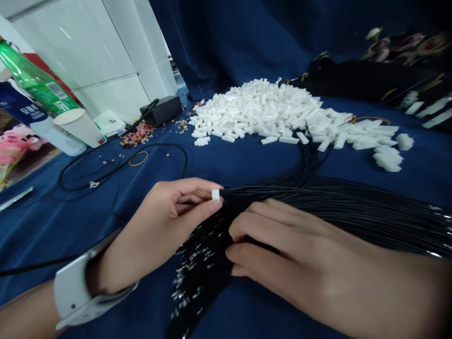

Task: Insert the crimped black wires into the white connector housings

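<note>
My left hand (165,221), a white band round its wrist, pinches a small white block (215,194) between thumb and fingers. Thin black wires (268,190) run rightward from beside that block. My right hand (293,249) is closed, its fingers curled over the wires just right of my left hand. Whatever its fingertips hold is hidden. Below both hands spreads a bundle of black wires with shiny ends (197,268). More black wires (370,202) stretch off to the right, behind my right hand.
A big heap of white blocks (261,113) lies behind on the blue cloth (148,169). Left of it are small coloured bits (139,134), a black box (164,110), a looped black cable (67,162), a paper cup (81,127) and a green bottle (38,77).
</note>
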Motion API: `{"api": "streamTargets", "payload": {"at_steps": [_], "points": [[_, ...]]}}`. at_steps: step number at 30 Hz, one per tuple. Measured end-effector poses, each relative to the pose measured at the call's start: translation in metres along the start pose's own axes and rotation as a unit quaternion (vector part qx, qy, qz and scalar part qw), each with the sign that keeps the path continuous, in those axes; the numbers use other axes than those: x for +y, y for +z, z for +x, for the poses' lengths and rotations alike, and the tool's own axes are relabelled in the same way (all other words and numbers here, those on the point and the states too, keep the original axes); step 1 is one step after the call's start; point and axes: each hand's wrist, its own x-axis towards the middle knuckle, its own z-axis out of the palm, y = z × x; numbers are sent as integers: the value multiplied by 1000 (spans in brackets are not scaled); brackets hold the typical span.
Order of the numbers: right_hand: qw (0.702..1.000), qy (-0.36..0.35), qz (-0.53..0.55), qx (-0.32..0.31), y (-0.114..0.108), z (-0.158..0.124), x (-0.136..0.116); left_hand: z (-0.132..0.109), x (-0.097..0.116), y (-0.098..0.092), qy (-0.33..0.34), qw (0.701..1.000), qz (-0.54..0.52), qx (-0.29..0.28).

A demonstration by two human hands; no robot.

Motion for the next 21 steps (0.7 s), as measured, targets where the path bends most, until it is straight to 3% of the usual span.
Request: {"api": "streamTargets", "payload": {"at_steps": [4,9,12,21], "points": [[1000,19,12,-15,2,-5,0,3,-1,-2,-19,1000,-4,-3],[993,92,68,37,-7,2,14,3,-2,-3,-36,999,-22,-7],[989,130,65,35,-11,6,25,5,-4,-4,-54,998,-30,6],[980,168,95,37,-10,5,33,7,-5,-6,-82,995,-47,17]]}}
